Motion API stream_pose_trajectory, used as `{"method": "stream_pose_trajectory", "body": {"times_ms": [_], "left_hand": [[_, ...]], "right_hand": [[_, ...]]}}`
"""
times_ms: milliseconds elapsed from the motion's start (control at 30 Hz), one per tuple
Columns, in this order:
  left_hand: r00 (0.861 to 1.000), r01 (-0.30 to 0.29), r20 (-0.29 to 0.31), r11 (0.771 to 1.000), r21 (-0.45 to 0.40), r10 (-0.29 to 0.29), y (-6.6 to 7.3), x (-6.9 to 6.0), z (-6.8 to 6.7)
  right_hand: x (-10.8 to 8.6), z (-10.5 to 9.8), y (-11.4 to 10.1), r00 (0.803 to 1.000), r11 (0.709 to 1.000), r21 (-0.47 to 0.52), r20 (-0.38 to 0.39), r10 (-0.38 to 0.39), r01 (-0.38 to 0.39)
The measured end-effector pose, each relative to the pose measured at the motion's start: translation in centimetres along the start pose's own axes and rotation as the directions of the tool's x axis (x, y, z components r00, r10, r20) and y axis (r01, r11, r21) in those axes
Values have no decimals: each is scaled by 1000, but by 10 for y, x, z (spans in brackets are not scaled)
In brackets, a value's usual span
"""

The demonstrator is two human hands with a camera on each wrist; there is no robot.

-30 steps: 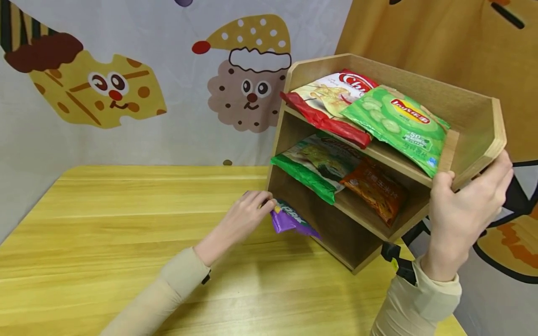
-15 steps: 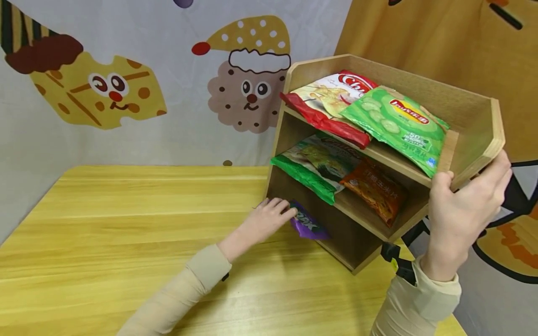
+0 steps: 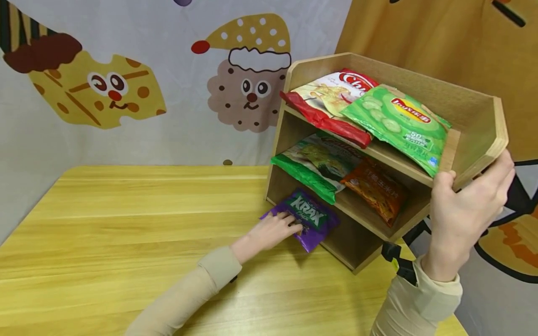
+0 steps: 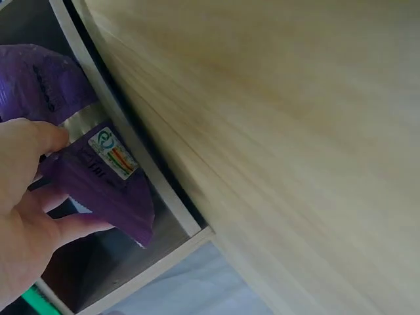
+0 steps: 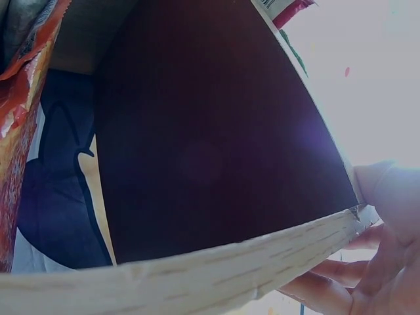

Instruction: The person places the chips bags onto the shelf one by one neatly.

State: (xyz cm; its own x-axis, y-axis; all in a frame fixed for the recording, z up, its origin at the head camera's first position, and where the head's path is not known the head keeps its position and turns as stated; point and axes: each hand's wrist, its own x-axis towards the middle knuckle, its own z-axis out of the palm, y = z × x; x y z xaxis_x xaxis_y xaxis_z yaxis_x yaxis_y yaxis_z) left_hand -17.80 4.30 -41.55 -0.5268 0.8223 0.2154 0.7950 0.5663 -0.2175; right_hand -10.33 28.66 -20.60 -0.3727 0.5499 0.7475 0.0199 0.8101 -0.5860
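Note:
In the head view my left hand (image 3: 273,232) pinches a purple Krax snack bag (image 3: 314,215) by its near left edge. The bag lies at the mouth of the wooden shelf's (image 3: 424,89) lowest compartment, its far part inside. From the left wrist, the thumb of the left hand (image 4: 26,197) is on one face of the purple bag (image 4: 111,190), with other fingers behind it. My right hand (image 3: 468,217) grips the shelf's upper right corner. In the right wrist view the right hand (image 5: 387,256) has its thumb and fingers on either side of the shelf's edge (image 5: 190,279).
A red-and-white chip bag (image 3: 329,95) and a green Lay's bag (image 3: 397,123) lie on the top tier. The middle tier bears a green-edged chip bag (image 3: 313,170) and an orange one (image 3: 375,186). Everything stands on a yellow wooden table (image 3: 126,224).
My left hand has moved right and toward me along the shelf front. The purple bag has turned flatter, and its Krax label now shows. The right hand and shelf stay put.

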Motion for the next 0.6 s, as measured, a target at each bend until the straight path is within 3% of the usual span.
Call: {"method": "stream_pose_trajectory", "body": {"times_ms": [333, 600], "left_hand": [[998, 28, 58, 999, -36, -26, -5, 27, 14], [987, 64, 153, 995, -80, -51, -7, 41, 20]], "right_hand": [[-1, 0, 0, 1000, 1000, 6, -11, -16, 16], [-1, 0, 0, 1000, 1000, 9, -10, -17, 17]]}}
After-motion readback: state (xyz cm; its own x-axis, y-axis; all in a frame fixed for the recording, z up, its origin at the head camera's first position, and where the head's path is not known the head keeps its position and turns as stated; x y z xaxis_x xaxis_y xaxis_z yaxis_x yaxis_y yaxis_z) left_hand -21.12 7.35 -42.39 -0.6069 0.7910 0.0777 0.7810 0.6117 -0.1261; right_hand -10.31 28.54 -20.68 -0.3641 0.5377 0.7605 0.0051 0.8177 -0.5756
